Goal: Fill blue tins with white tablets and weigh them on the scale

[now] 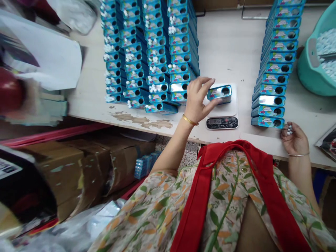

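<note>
A blue tin with a round dark hole in its top [219, 92] stands on a white kitchen scale [230, 110] with a lit digital display. My left hand [198, 99] is at the tin's left side, thumb and forefinger spread around its near and far edges; a firm grip does not show. At the right, near the table's front edge, my right hand [295, 138] is turned palm up with curled fingers, holding several small white candies [289, 129]. Just left of it stands a row of blue tins [271, 100] with open holes.
Several columns of blue tins [180, 77] fill the left of the table, many with white candies on top. A turquoise tub [311, 75] of white pieces stands at the right. White paper [60, 56] lies at the far left; cardboard boxes [63, 175] are below the table.
</note>
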A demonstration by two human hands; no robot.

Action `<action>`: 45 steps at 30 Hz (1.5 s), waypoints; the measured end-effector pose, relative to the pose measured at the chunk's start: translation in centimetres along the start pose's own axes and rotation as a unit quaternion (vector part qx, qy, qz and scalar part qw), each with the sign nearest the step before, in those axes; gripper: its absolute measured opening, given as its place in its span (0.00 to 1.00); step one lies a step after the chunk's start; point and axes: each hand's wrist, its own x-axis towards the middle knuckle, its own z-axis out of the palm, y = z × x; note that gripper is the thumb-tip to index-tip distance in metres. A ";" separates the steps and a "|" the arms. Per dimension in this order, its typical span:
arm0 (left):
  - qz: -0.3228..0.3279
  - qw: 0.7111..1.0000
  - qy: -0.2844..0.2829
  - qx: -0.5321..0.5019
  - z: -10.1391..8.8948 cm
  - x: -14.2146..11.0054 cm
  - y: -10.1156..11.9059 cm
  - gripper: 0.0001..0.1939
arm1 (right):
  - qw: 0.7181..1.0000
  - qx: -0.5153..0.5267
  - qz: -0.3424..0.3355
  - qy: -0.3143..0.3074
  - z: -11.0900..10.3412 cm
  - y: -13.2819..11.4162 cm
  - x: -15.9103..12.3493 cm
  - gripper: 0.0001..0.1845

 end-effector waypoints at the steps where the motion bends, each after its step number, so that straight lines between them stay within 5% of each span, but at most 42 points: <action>1: 0.010 1.000 -0.026 0.010 -0.2 0.3 0.4 0.31 | 1.000 -0.001 -0.005 -0.005 -0.1 0.2 0.0 0.05; 6: 0.092 0.993 -0.071 0.024 -0.4 5.1 0.0 0.19 | 1.000 -0.002 -0.031 -0.004 -0.5 1.1 -0.4 0.16; 10: 0.082 0.995 -0.049 0.036 1.6 14.5 -3.0 0.17 | 1.000 -0.007 -0.022 0.006 -0.6 1.8 -0.7 0.25; 16: 0.027 0.991 -0.121 0.055 6.4 28.3 -4.8 0.21 | 1.000 -0.004 -0.011 0.028 -0.6 2.6 -1.3 0.28; 20: 0.010 0.989 -0.147 0.032 8.9 32.7 -4.1 0.25 | 0.999 -0.011 -0.006 0.034 -0.5 2.6 -1.6 0.27; 23: 0.011 0.986 -0.160 0.040 8.5 33.5 -3.6 0.34 | 0.999 -0.023 0.006 0.044 -0.8 2.1 -1.6 0.25; 27: 0.041 0.983 -0.167 0.066 2.8 28.7 -4.1 0.22 | 0.997 -0.049 -0.018 0.056 -0.7 1.1 -1.2 0.19; 31: 0.029 0.985 -0.161 0.047 -5.8 16.2 -4.9 0.16 | 0.995 -0.077 -0.045 0.040 -0.1 0.7 -0.9 0.12; 33: 0.020 0.987 -0.149 0.061 -8.1 8.8 -5.8 0.19 | 0.995 -0.081 -0.053 0.028 0.1 0.6 -0.8 0.11; 36: 0.020 0.988 -0.116 0.096 -7.3 0.2 -7.9 0.27 | 0.994 -0.077 -0.073 0.003 0.1 0.6 -0.4 0.11; 38: 0.001 0.989 -0.089 0.118 -5.4 -3.0 -8.7 0.29 | 0.995 -0.065 -0.076 -0.006 0.0 0.5 0.1 0.10; 41: -0.016 0.989 -0.062 0.134 -3.7 -4.3 -8.1 0.23 | 0.999 -0.027 -0.039 0.002 -0.3 -0.1 0.6 0.08; 45: 0.029 0.987 -0.059 0.149 -5.5 -2.7 -4.3 0.14 | 0.997 0.038 -0.026 0.055 -0.7 -2.5 -0.6 0.09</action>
